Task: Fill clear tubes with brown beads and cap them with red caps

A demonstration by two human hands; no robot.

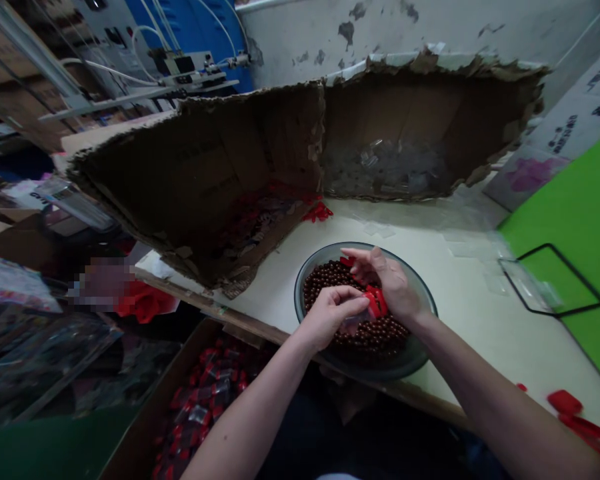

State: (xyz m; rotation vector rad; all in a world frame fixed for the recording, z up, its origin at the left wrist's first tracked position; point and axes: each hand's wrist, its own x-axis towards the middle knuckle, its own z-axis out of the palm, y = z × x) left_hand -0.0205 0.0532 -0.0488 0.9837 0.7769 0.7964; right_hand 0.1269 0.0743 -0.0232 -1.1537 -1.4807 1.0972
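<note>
Left hand (329, 318), grip clamped on a small clear plastic bag (353, 324), right hand (384, 282), grip clamped on a red plastic strip (373, 302), above brown beads (360, 340) in a glass bowl (420, 350) on the counter (460, 333)

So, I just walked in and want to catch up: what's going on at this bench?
A person is working over a wide grey glass bowl full of dark brown round beads. Their left hand pinches a small clear plastic bag, while their right hand holds red plastic pieces. Torn brown cardboard boxes stand behind the bowl, and a brown carton of red-and-clear packets sits below the bench.
</note>
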